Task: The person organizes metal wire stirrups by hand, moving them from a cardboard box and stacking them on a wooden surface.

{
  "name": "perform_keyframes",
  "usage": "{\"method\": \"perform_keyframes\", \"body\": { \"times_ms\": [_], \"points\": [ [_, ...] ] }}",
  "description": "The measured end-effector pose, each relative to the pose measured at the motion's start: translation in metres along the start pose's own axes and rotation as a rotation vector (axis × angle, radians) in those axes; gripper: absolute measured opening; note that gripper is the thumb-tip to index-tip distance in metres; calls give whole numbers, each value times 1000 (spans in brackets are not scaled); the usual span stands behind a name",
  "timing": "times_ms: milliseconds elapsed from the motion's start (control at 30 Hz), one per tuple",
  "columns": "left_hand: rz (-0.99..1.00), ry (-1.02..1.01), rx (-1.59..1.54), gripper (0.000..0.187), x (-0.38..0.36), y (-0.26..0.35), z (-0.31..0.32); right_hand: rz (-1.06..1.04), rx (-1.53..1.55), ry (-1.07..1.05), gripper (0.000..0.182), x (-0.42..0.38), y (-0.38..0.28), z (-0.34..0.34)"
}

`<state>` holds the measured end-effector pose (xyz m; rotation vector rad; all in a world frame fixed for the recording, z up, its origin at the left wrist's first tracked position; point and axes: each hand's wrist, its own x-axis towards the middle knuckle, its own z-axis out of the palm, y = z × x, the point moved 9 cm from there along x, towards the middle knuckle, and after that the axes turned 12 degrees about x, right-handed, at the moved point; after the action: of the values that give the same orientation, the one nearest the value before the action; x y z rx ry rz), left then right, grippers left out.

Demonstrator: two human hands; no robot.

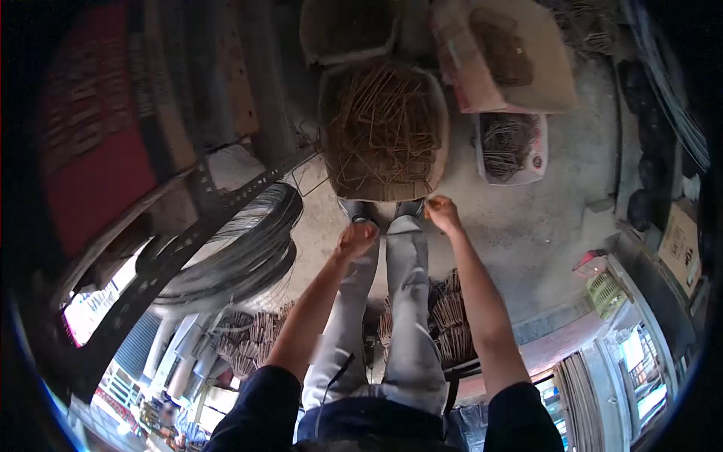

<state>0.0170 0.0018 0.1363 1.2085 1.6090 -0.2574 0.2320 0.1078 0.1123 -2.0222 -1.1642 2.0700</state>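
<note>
My left hand is in front of my legs, below the near edge of a large cardboard box; its fingers look curled, and whatever they hold cannot be made out. My right hand is by the box's near right corner, fingers bent together, with nothing clearly visible in them. Many thin, rusty bent wire pieces fill the box in a tangled heap. Both hands appear outside the box. My shoes show just under its near edge.
Coiled wire and a perforated metal frame are at the left. A white container of small wire pieces sits right of the box, below an open carton. Rusty bundles lie behind my legs.
</note>
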Motion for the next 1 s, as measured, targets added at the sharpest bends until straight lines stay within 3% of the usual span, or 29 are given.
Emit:
{"method": "perform_keyframes", "body": {
  "times_ms": [33, 67, 133, 200, 300, 367, 433, 467, 500, 567, 633, 700, 733, 767, 833, 933, 1000],
  "points": [
    [-16, 82, 3, 28, 21, -3, -8, -45, -13, -38, 18, 26, 1, 8],
    [-31, 168, 7, 29, 42, -6, -19, -51, 206, -67, 23, 71, 31, 24],
    [-102, 211, -151, 29, 82, -25, -27, -424, -408, -33, 25, 103, -32, 44],
    [76, 450, -13, 26, 118, -25, -43, -237, -153, -56, 26, 149, -37, 64],
    [84, 444, -105, 24, 149, -26, -52, -47, 225, -150, 34, 188, -63, 109],
    [146, 571, -72, 23, 158, -25, -51, -9, 405, -157, 37, 182, -107, 131],
    [309, 626, 496, 25, 162, -8, -29, -1, 585, -131, 44, 182, -129, 147],
    [201, 512, 32, 27, 165, -19, -33, 28, 531, -124, 45, 195, -127, 156],
    [195, 515, 31, 27, 158, -16, -34, 28, 528, -130, 45, 211, -120, 165],
    [-50, 293, -254, 27, 149, -34, -18, 47, 630, -131, 38, 231, -107, 180],
    [-154, 206, -268, 28, 134, -44, -6, 101, 696, -54, 30, 216, -124, 174],
    [-214, 318, -415, 28, 120, -58, -1, 152, 761, 25, 23, 218, -120, 172],
    [-192, 132, -322, 28, 121, -61, 15, 147, 697, 5, 19, 225, -113, 175],
    [-191, 137, -328, 28, 122, -72, 31, 138, 634, -15, 14, 231, -109, 176],
    [-163, 353, -473, 28, 119, -99, 56, 148, 619, -49, 15, 218, -126, 172],
    [-145, 367, -430, 28, 118, -114, 70, 179, 615, -110, 15, 222, -124, 170],
    [-235, 281, -407, 28, 99, -90, 33, 200, 620, -138, 14, 218, -125, 169]
  ]
}}
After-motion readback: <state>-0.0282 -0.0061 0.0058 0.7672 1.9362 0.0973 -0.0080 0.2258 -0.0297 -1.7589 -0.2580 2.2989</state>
